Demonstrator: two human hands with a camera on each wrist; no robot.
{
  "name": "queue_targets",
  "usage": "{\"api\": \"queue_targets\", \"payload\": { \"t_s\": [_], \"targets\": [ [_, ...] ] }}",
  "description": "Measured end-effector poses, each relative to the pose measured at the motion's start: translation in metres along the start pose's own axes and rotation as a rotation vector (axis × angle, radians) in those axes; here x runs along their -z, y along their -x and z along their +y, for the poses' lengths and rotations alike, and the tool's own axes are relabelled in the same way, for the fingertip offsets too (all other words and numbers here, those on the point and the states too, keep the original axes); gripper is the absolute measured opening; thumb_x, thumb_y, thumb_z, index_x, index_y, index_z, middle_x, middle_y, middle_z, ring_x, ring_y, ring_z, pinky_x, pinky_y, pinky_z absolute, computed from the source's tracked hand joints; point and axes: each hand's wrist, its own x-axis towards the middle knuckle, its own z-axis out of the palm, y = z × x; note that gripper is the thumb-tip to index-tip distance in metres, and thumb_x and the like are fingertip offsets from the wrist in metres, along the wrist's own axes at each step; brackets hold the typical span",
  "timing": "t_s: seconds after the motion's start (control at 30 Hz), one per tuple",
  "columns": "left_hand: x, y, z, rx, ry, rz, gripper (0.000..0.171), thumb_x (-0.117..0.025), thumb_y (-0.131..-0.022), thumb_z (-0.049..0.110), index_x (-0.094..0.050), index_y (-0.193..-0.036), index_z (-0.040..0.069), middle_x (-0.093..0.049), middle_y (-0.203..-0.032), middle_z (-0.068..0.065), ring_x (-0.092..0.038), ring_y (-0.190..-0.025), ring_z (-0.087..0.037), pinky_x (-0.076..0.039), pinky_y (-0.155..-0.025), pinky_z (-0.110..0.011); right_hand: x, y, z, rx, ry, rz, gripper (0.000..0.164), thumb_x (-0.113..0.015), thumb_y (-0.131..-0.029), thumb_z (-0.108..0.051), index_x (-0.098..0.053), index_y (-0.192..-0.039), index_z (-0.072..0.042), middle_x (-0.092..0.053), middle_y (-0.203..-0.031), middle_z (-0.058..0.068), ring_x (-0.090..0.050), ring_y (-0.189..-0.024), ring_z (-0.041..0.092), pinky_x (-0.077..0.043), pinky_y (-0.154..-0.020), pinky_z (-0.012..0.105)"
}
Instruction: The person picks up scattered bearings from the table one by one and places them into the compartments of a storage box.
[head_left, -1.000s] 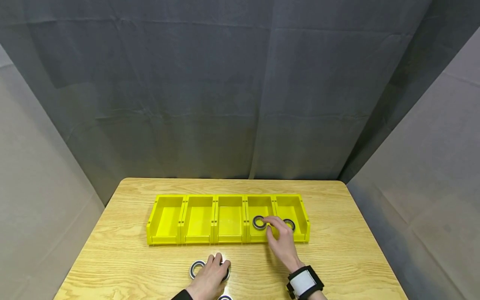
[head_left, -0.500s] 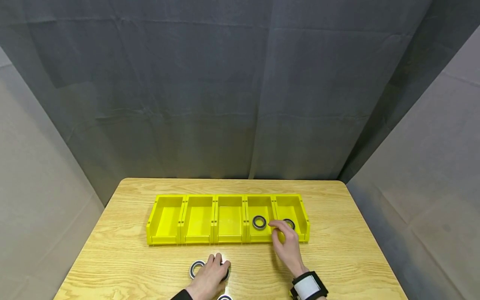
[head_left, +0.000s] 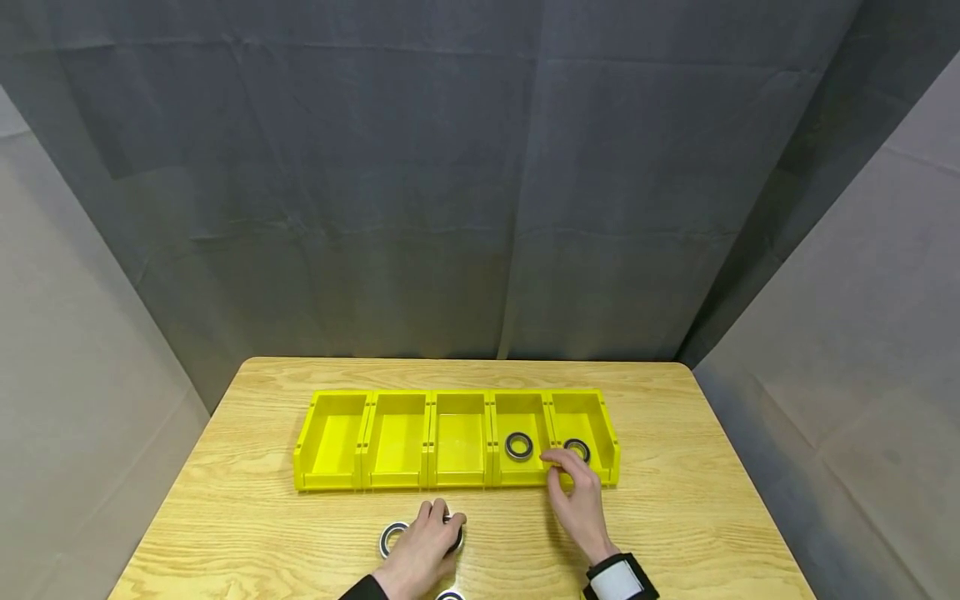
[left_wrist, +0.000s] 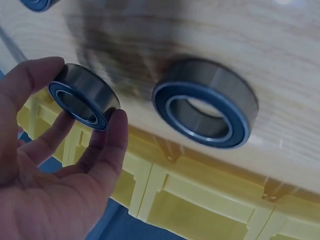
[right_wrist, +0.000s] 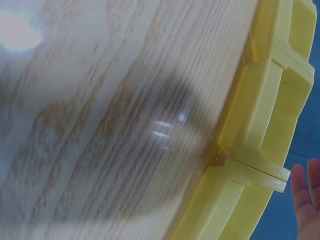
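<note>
My left hand (head_left: 420,550) pinches a ball bearing (left_wrist: 82,95) between thumb and fingertips, tilted, close over the table. A second bearing (left_wrist: 205,105) lies beside it, to its left in the head view. A third bearing (head_left: 450,595) shows partly at the bottom edge of the head view. My right hand (head_left: 579,504) hovers at the front of the two rightmost yellow bins, fingers loosely curved, with nothing between them. One bearing (head_left: 518,446) lies in the second bin from the right, another bearing (head_left: 577,451) in the rightmost bin.
A row of joined yellow bins (head_left: 397,479) stands across the wooden table (head_left: 247,533). Grey cloth screens (head_left: 390,183) enclose the back and both sides.
My right hand has moved away from the bearing in the second bin from the right, to the right and nearer. My left hand has shifted slightly forward and right with its bearing.
</note>
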Motion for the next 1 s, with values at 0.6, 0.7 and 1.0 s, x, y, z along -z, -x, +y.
{"api": "queue_targets", "payload": {
  "t_s": [0.6, 0.7, 1.0],
  "targets": [
    [0.025, -0.018, -0.001, 0.024, 0.013, 0.000, 0.042, -0.085, -0.078, 0.022, -0.064, -0.114, 0.011, -0.059, -0.103, -0.011, -0.057, -0.092, -0.026, -0.057, -0.063, -0.030, 0.001, 0.003, 0.002, 0.021, -0.014, 0.011, 0.030, -0.063, -0.076, 0.023, -0.073, -0.095, 0.003, -0.074, -0.098, 0.010, -0.069, -0.086, 0.022, -0.049, -0.078, 0.007],
    [0.029, -0.022, -0.004, 0.020, 0.035, 0.003, 0.042, -0.085, -0.079, 0.019, -0.065, -0.114, 0.009, -0.060, -0.103, -0.012, -0.057, -0.092, -0.026, -0.057, -0.064, -0.029, 0.001, 0.003, 0.002, 0.038, -0.016, 0.016, 0.030, -0.063, -0.076, 0.024, -0.073, -0.095, 0.002, -0.074, -0.097, 0.010, -0.069, -0.084, 0.022, -0.050, -0.077, 0.007],
    [0.046, -0.034, -0.013, 0.031, 0.100, 0.060, 0.046, -0.083, -0.080, 0.014, -0.064, -0.121, 0.006, -0.058, -0.107, -0.015, -0.054, -0.094, -0.026, -0.057, -0.062, -0.029, 0.002, 0.004, 0.001, 0.065, -0.018, 0.037, 0.031, -0.063, -0.074, 0.025, -0.073, -0.093, 0.002, -0.074, -0.094, 0.011, -0.068, -0.082, 0.021, -0.050, -0.075, 0.008]
  ]
}}
